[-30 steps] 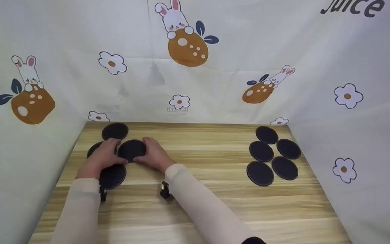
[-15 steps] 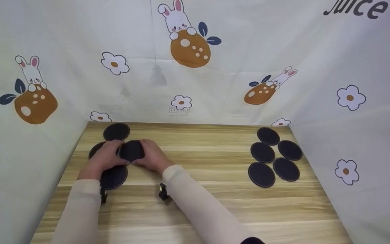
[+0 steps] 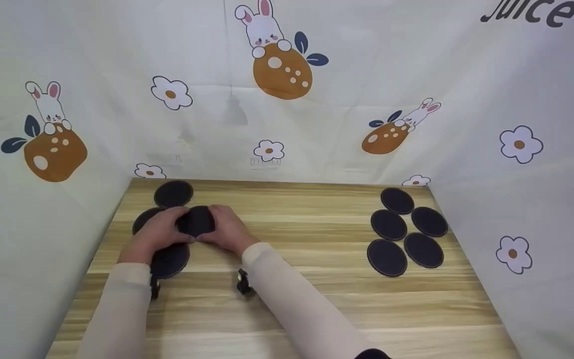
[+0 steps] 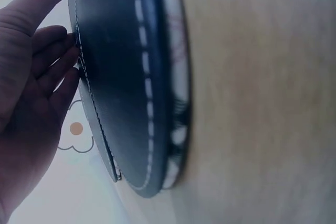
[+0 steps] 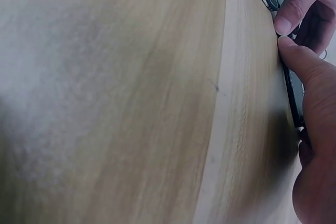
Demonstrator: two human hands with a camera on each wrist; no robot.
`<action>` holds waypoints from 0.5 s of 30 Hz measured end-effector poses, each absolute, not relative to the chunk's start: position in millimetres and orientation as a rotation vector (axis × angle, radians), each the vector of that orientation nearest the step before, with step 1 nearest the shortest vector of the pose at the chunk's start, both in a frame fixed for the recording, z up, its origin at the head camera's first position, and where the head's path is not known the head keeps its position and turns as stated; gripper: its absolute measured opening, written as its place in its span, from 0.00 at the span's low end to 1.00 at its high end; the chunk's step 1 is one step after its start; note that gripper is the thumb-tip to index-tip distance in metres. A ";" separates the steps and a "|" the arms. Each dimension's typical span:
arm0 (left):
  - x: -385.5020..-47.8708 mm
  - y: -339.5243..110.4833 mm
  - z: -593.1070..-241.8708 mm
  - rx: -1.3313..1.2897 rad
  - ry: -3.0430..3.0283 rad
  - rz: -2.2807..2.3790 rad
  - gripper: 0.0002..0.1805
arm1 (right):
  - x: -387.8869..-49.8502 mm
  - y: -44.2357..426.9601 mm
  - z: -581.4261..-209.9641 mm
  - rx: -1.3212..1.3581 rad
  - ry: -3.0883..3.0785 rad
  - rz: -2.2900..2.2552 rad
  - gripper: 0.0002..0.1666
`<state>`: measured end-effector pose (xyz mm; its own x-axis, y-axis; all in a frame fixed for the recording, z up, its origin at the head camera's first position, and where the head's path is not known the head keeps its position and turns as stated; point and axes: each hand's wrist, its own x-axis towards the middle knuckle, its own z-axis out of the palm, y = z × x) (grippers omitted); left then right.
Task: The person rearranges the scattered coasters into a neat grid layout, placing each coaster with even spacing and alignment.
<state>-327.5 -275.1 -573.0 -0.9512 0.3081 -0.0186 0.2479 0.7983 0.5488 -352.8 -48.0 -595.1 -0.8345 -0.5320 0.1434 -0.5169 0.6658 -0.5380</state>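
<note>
Disc (image 3: 197, 221) points dark face up; curled fingers (image 3: 221, 212) of left hand (image 3: 156, 230) and right hand (image 3: 229, 231) pinch its rim.

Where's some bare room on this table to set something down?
Widest free patch: the middle of the table, between the right hand and the five right-side discs. Another lies between the sleeves. Crowded: around the left hand and left-side discs.
</note>
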 end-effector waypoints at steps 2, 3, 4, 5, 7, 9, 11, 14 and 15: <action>-326.9 -275.1 -574.5 0.443 2.888 0.840 0.48 | -352.8 -47.6 -596.0 -0.906 2.850 -0.903 0.45; -326.7 -275.1 -575.0 0.438 2.892 0.835 0.48 | -352.9 -47.5 -596.6 -0.910 2.852 -0.902 0.45; -327.0 -275.3 -575.5 0.429 2.892 0.834 0.48 | -353.2 -47.4 -596.7 -0.919 2.855 -0.899 0.45; -327.3 -275.4 -575.7 0.421 2.890 0.834 0.49 | -353.4 -47.3 -596.9 -0.925 2.857 -0.895 0.45; -327.9 -275.6 -576.0 0.406 2.878 0.841 0.49 | -354.1 -46.9 -597.3 -0.928 2.859 -0.896 0.45; -328.5 -275.8 -576.1 0.401 2.869 0.847 0.49 | -354.9 -46.2 -598.2 -0.935 2.856 -0.903 0.45; -328.6 -276.1 -575.8 0.392 2.861 0.853 0.49 | -355.9 -44.9 -599.2 -0.938 2.851 -0.914 0.45; -328.1 -276.5 -574.7 0.389 2.858 0.869 0.49 | -357.6 -43.2 -600.1 -0.946 2.839 -0.942 0.46; -327.6 -276.6 -574.0 0.387 2.859 0.877 0.50 | -358.1 -42.7 -600.3 -0.947 2.836 -0.951 0.46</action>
